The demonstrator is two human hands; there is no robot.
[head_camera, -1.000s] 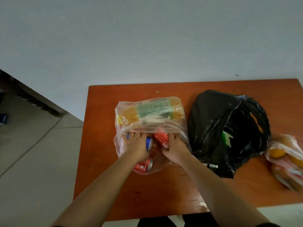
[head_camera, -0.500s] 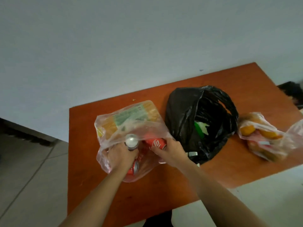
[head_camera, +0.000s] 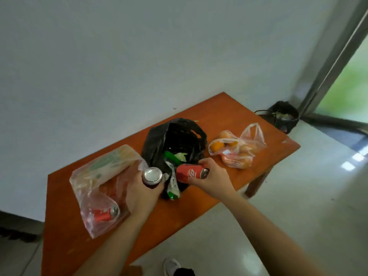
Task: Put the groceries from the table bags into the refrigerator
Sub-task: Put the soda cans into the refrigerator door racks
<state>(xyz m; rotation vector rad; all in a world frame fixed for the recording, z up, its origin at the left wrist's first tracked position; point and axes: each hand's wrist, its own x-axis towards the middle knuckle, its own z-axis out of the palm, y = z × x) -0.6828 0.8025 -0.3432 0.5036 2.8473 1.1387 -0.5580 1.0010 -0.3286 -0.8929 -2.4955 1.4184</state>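
Note:
My left hand (head_camera: pixel 142 193) grips a dark can (head_camera: pixel 152 177) upright, its silver top facing me, above the table. My right hand (head_camera: pixel 214 179) holds a red cola can (head_camera: pixel 190 173) on its side, just in front of the black bag (head_camera: pixel 175 142). A clear plastic bag (head_camera: pixel 99 188) lies at the left of the orange table (head_camera: pixel 65 246); inside it are one red can (head_camera: pixel 103 214) and an orange-and-green pack (head_camera: pixel 107 162). The black bag is open and shows green packets.
A clear bag of oranges (head_camera: pixel 236 149) lies at the right end of the table. A small dark bin (head_camera: pixel 283 116) stands on the floor by the wall corner and the glass door frame (head_camera: pixel 330 56). My shoe (head_camera: pixel 171 265) shows under the table's near edge.
Both hands have lifted out of the clear bag, each with a can, and shifted right toward the black bag. The view has swung right, showing the door and bin.

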